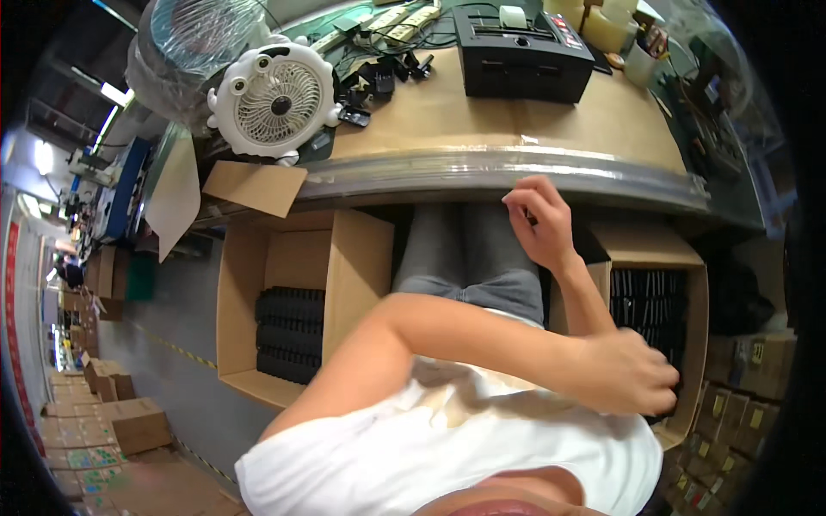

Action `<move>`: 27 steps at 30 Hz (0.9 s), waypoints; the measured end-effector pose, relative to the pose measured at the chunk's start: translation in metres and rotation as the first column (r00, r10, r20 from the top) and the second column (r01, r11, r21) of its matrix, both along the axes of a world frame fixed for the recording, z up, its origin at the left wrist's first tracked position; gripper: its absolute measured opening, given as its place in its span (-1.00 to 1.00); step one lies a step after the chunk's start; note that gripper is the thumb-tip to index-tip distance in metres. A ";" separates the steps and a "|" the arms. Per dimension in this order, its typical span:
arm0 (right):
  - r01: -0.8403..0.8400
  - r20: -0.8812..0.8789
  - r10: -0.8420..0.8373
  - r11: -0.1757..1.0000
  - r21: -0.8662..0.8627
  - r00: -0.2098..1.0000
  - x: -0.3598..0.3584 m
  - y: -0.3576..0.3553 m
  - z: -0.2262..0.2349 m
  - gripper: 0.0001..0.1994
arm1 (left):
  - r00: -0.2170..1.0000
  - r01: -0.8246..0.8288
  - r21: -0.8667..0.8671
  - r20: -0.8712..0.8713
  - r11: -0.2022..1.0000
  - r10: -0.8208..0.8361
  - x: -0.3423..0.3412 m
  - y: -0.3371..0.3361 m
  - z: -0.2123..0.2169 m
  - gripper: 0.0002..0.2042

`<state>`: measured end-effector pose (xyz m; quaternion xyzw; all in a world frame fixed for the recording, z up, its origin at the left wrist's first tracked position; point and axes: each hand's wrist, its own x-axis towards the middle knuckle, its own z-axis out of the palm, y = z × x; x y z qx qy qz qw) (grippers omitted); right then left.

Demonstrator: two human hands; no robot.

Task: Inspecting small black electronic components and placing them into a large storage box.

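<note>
My left arm crosses in front of my body to the right, and my left hand (635,371) is over the near part of the right-hand cardboard box (699,318). Its fingers curl downward; the fingertips and whatever they grip are hidden. Rows of thin black pieces (650,297) stand packed in that box, just beyond this hand. My right hand (542,224) is raised near the table's front edge, fingers loosely bent and slightly apart, with nothing visible in it. Its forearm passes behind the left one.
Another open cardboard box (361,267), left of my legs, holds stacked rows of black ridged pieces (291,335). On the covered workbench (413,129) stand a white fan (280,105), black adapters (379,79), power strips and a black machine (525,64). Stacked cartons (142,426) line the far left floor.
</note>
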<state>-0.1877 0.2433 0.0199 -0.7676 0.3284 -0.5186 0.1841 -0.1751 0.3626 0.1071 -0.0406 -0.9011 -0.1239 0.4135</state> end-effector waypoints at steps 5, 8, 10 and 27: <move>0.165 0.095 -0.169 0.985 0.046 0.981 -0.028 -0.029 0.000 -0.81 | 0.536 -0.803 -0.152 0.239 0.576 0.810 0.200 -0.161 -0.025 -0.74; 0.347 0.142 -0.347 0.938 0.028 0.927 -0.057 -0.070 0.000 -0.79 | 0.187 -0.903 -0.335 0.254 0.268 0.949 0.313 -0.245 -0.048 -0.85; 0.500 0.184 -0.489 0.866 -0.018 0.853 -0.087 -0.112 0.008 -0.74 | 0.012 -0.834 -0.528 0.271 0.159 0.962 0.346 -0.282 -0.072 -0.85; 0.678 -0.115 -0.780 0.597 -0.429 0.615 -0.112 -0.311 0.023 -0.78 | 0.941 -0.336 0.925 0.321 0.177 0.107 0.240 -0.298 -0.052 -0.82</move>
